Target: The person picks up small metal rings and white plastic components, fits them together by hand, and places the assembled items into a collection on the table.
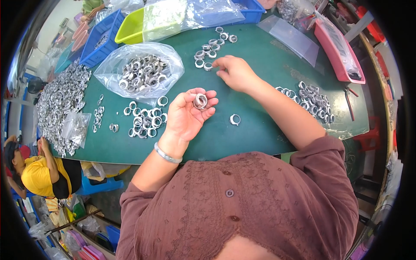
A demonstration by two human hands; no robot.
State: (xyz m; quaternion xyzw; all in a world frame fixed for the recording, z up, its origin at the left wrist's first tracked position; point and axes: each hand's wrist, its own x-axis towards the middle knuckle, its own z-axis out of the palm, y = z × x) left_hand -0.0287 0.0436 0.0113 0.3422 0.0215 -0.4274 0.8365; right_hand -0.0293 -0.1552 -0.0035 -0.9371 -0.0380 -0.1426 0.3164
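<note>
Nearest me, my left hand (187, 113) pinches a small silver metal ring (200, 101) in its fingertips, while my right hand (236, 73), open-fingered, touches the far ring cluster (211, 47).

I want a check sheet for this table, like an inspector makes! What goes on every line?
Surface: dark green table top, mostly covered at the edges.
Job's things: small silver metal ring in the left hand; group of silver rings by the right hand; one lone ring between the arms.
Clutter: clear plastic bag of rings, loose ring heap, blue bins, yellow-green tray, pink tray.
Grippers: left hand's fingers pinch the ring; right hand's fingertips touch a ring in the group.
Cables: nothing seen.
Surroundings: a person in a yellow shirt at lower left.
</note>
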